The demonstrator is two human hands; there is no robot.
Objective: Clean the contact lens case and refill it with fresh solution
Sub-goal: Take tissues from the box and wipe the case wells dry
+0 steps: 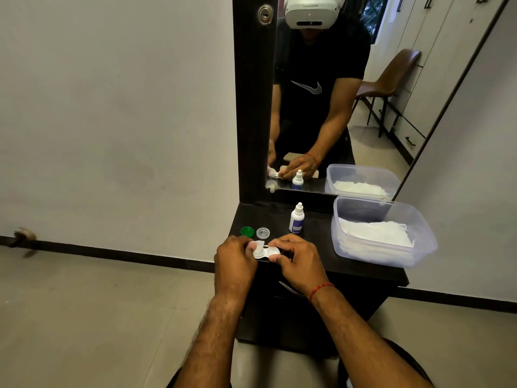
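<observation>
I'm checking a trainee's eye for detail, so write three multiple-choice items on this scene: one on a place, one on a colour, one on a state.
1. Where does the small white dropper bottle with the blue label stand?
A. inside the clear plastic tub
B. on the dark tabletop, left of the clear plastic tub
C. on the floor

2. What colours are the two loose round caps?
A. both green
B. one green, one clear
C. one red, one clear

3. What state is the white double-well contact lens case in?
A. both caps screwed on
B. lying untouched
C. caps off, held in both hands

Answers:
1 B, the bottle stands on the tabletop beside the tub.
2 B, a green cap and a clear cap lie side by side.
3 C, the left hand presses a white wad into one well while the right hand grips the other end.
</observation>
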